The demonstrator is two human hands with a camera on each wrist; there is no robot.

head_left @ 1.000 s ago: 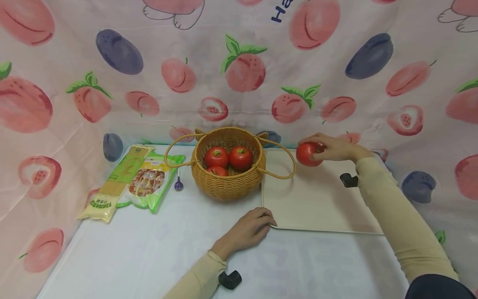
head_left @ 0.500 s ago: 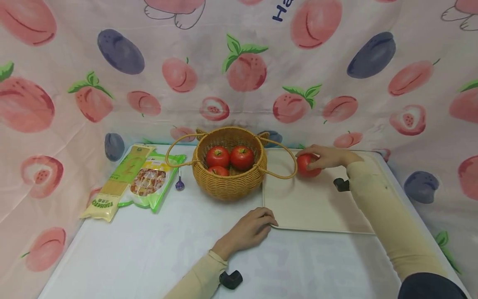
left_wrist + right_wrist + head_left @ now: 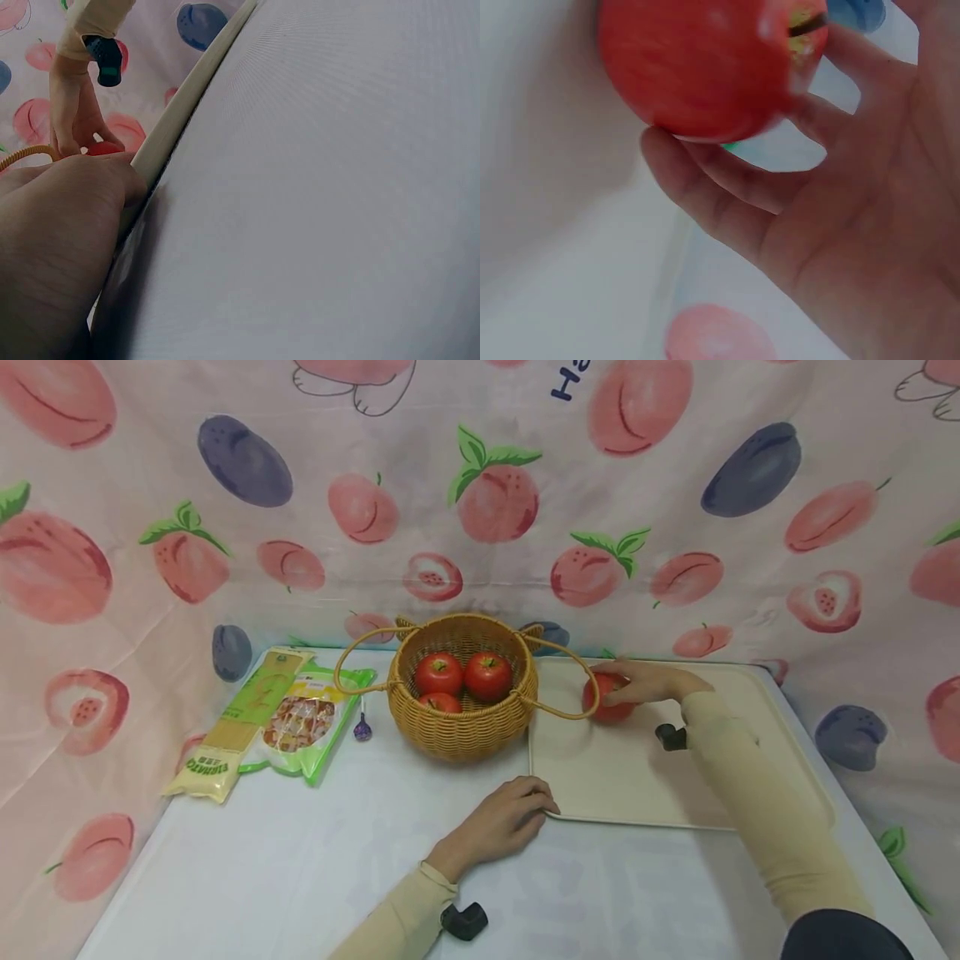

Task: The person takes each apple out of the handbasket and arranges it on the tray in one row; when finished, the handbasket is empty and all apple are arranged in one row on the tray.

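My right hand (image 3: pixel 648 681) grips a red apple (image 3: pixel 617 713) low over the left part of a cream tray (image 3: pixel 652 825). In the right wrist view its fingers curl round the apple (image 3: pixel 690 67), whose stem faces the palm. My left hand (image 3: pixel 502 818) holds the tray's near left corner, its fingers bent at the edge; the left wrist view has the hand close against the tray's rim (image 3: pixel 191 86). Left of the tray stands a wicker basket (image 3: pixel 461 735) with three red apples (image 3: pixel 487 677) inside. Its right handle (image 3: pixel 566 717) reaches over the tray and crosses in front of the held apple.
To the left lie a long pack of noodles (image 3: pixel 232 727) and a green-edged food bag (image 3: pixel 303 722), partly overlapping. Between the bag and basket is a purple-wrapped lollipop (image 3: pixel 362 728). A fruit-print cloth (image 3: pixel 480 577) hangs behind the white table (image 3: pixel 300 860).
My right hand has brought the apple down toward the tray and leftward, near the basket's handle. The left hand has stayed at the tray's corner.
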